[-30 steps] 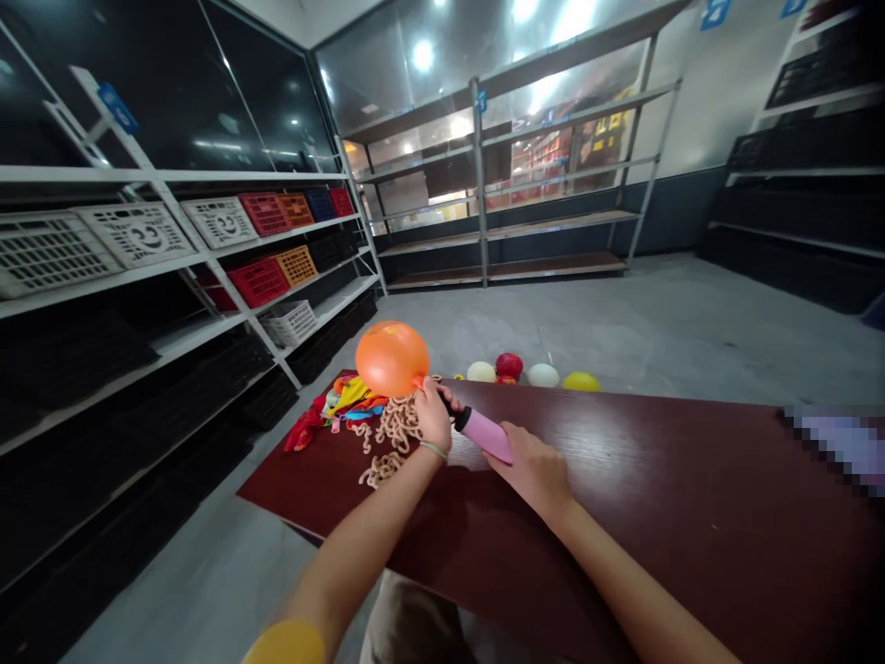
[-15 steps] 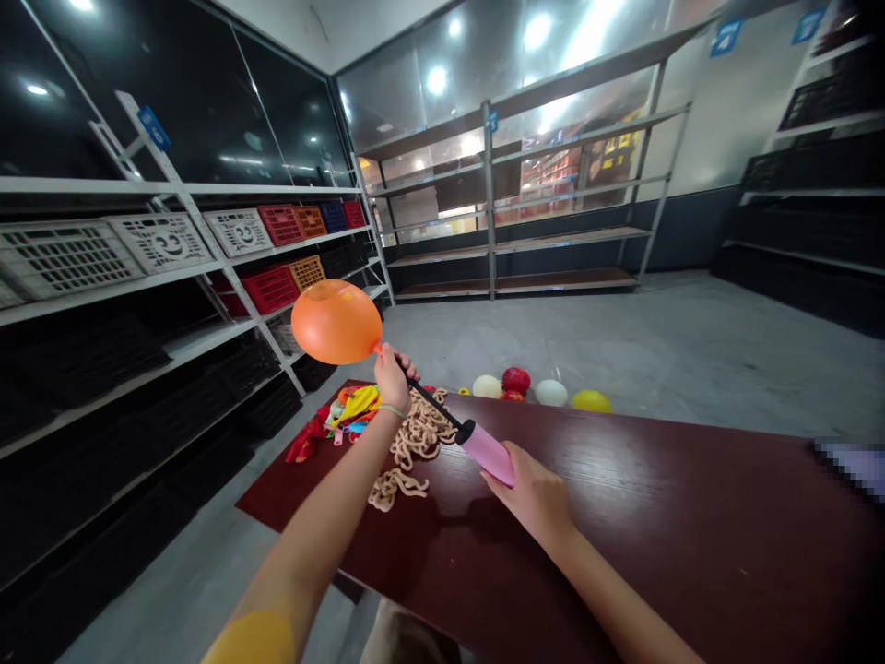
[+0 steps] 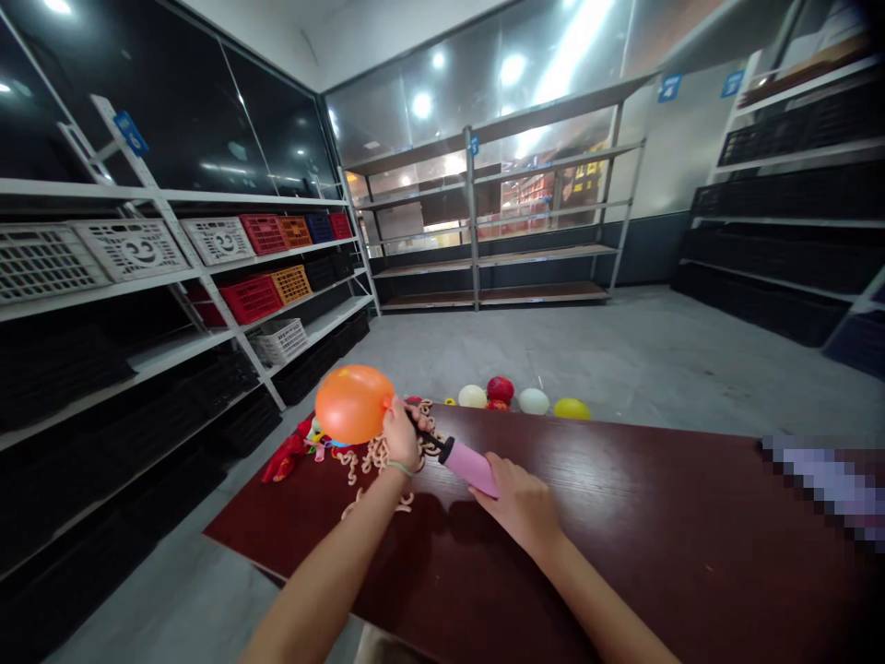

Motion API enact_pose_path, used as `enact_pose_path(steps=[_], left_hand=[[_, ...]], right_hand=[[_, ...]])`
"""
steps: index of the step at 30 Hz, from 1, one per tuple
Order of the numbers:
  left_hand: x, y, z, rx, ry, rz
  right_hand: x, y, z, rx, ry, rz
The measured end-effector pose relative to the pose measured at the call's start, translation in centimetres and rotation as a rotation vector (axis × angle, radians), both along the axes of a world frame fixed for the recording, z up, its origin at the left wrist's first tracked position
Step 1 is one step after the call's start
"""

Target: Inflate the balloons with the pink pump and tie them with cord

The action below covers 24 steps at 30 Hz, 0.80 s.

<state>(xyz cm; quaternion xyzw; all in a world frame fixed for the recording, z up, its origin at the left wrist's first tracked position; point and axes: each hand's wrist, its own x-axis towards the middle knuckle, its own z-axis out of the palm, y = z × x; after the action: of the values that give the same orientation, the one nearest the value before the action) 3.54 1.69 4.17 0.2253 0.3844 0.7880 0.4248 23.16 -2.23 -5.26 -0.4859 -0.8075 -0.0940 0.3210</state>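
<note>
Head view | person's left hand (image 3: 402, 438) is pinching orange balloon (image 3: 354, 406) by its neck | right hand (image 3: 524, 503) is gripping pink-barrelled balloon pump (image 3: 473, 468)

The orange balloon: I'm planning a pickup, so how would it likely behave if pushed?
The orange balloon looks inflated, so it is probably light for its size. Its rounded form suggests rolling if loose. Its smooth skin looks stretched, so it could be fragile.
</note>
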Motion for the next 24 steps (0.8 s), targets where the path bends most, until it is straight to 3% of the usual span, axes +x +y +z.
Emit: enact_pose_path(steps=[5,9,12,16,18,21,24], left_hand=[[-6.4,0.2,3.9,0.052,0.092,0.136],[-7.2,0.7,5.6,0.073,0.056,0.223],[-3.8,0.8,4.1,0.090,-0.008,0.269],[2.9,0.6,0.5,0.078,0.035,0.137],[5.1,0.4,-0.8,0.055,0.049,0.086],[5.3,-0.2,-1.5,0.027,0.066,0.023],[2.5,-0.9,-1.0,0.024,0.098,-0.011]], right_hand=[[-0.5,-0.2,0.1,-0.018,0.009,0.053],[-1.0,-0.1,0.2,-0.011,0.059,0.042],[-1.0,0.1,0.1,0.021,0.093,-0.041],[-0.5,0.3,0.1,0.042,0.119,-0.113],[-0.1,0.3,0.1,0.033,0.131,-0.122],[0.3,0.3,0.2,0.022,0.088,-0.082],[0.5,0.3,0.3,0.015,-0.015,0.001]])
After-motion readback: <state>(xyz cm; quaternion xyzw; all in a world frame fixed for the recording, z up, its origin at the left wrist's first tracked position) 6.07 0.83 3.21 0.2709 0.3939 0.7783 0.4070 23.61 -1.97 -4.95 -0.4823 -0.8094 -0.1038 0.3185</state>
